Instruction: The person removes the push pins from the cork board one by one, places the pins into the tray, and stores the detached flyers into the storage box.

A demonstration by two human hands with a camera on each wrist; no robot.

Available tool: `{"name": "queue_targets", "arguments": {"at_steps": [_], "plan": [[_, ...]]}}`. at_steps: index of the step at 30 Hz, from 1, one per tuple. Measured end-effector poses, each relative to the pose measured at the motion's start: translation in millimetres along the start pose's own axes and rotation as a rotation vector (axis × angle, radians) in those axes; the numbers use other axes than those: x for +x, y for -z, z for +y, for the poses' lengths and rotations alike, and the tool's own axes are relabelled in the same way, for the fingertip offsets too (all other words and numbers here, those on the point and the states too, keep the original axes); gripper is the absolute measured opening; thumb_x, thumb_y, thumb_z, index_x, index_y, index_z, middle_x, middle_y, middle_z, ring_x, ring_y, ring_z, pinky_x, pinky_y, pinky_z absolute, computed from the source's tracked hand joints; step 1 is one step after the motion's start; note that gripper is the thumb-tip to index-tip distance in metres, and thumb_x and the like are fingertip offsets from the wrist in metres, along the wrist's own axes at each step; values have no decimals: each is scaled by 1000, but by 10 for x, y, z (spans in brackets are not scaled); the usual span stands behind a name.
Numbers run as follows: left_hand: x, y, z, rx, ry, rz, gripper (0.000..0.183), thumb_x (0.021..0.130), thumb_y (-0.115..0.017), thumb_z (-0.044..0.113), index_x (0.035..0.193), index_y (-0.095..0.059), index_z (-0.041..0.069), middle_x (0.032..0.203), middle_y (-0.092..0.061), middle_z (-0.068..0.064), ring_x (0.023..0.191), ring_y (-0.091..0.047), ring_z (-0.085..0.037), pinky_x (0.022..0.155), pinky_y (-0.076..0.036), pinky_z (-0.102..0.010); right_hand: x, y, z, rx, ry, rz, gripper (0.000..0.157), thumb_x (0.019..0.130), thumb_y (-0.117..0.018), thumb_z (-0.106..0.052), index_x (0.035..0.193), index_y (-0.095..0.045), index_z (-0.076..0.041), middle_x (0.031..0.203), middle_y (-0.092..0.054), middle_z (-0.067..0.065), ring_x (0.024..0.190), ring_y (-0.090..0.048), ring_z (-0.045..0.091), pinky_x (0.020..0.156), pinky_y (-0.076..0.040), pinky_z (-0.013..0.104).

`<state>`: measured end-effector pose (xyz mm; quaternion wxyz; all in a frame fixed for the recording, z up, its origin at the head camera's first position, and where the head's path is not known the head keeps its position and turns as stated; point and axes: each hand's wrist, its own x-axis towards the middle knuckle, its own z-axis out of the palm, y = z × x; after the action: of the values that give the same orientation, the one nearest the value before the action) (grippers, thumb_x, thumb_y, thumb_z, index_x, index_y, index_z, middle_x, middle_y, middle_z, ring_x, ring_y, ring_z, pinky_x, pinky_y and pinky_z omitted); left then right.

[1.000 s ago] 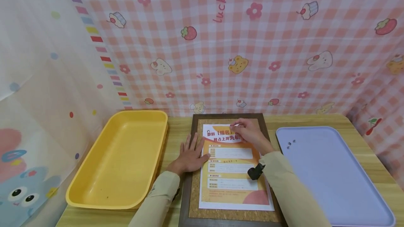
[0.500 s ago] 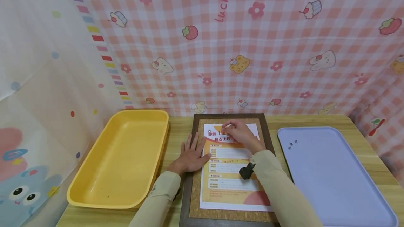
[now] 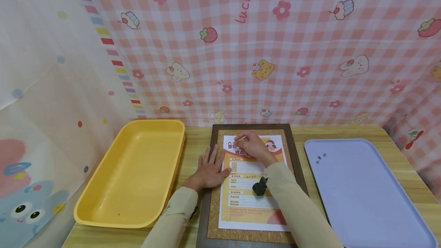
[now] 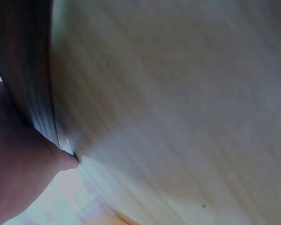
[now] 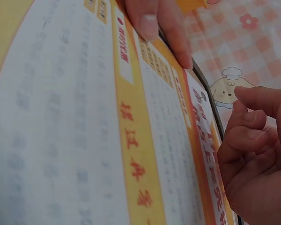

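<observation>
My left hand (image 3: 208, 172) rests flat with spread fingers across the left edge of the framed cork board (image 3: 213, 217), its thumb on the printed sheet (image 3: 255, 223). The sheet lies on the cork, with a small grey pin (image 3: 229, 143) at its top left corner, seen also in the right wrist view as a dark pin (image 5: 203, 96). Over the sheet's red heading is my right hand (image 3: 254, 146), just right of that pin. Its fingers (image 5: 255, 134) are curled, thumb and forefinger tips close together; nothing shows between them.
A yellow tray (image 3: 129, 217) stands left of the board on the wooden table (image 3: 193, 135). To the right lies a lilac tray (image 3: 365, 194) with several small metal pins (image 3: 319, 158) near its far left corner. A checked curtain (image 3: 234, 56) hangs behind.
My right hand has moved left across the top of the sheet, nearer the pin at the top left corner. My left hand has stayed in place.
</observation>
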<state>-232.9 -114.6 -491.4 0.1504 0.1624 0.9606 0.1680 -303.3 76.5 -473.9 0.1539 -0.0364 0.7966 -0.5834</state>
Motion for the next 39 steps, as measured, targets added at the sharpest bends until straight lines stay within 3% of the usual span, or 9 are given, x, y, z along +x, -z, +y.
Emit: {"name": "queue_targets", "arguments": {"at_steps": [11, 16, 26, 35, 39], "plan": [[21, -12, -4, 11, 16, -7, 72, 96, -29, 56, 152, -1, 19, 156, 15, -7, 140, 20, -30, 109, 6, -58, 104, -126, 33, -84, -5, 39, 19, 86, -62, -16, 104, -64, -11, 56, -48, -1, 42, -38, 11, 40, -32, 24], [24, -2, 18, 15, 13, -2, 72, 96, -32, 53, 152, -4, 16, 157, 11, -10, 141, 17, -33, 109, 4, -59, 125, -157, 59, -147, 19, 98, 14, 85, -62, -15, 98, -67, -12, 63, -52, 1, 54, -46, 14, 52, -38, 26], [3, 27, 26, 37, 19, -1, 73, 96, -31, 55, 152, -5, 16, 157, 10, -10, 141, 15, -34, 109, 1, -60, 149, -248, 76, -217, 45, 151, 14, 83, -66, -16, 97, -69, -15, 88, -59, 5, 74, -52, 19, 69, -39, 29], [32, -8, 0, 30, 27, -6, 73, 96, -30, 56, 152, -3, 18, 156, 13, -7, 141, 18, -31, 109, 3, -59, 154, -270, 76, -209, 4, 166, 14, 83, -66, -18, 96, -71, -18, 72, -57, 2, 66, -52, 17, 66, -39, 29], [23, 8, 16, 30, 28, -11, 73, 96, -32, 55, 152, -3, 17, 156, 13, -8, 140, 19, -32, 109, 4, -59, 152, -267, 76, -213, 4, 169, 14, 83, -66, -17, 96, -72, -18, 78, -60, 2, 71, -53, 18, 69, -40, 30]]}}
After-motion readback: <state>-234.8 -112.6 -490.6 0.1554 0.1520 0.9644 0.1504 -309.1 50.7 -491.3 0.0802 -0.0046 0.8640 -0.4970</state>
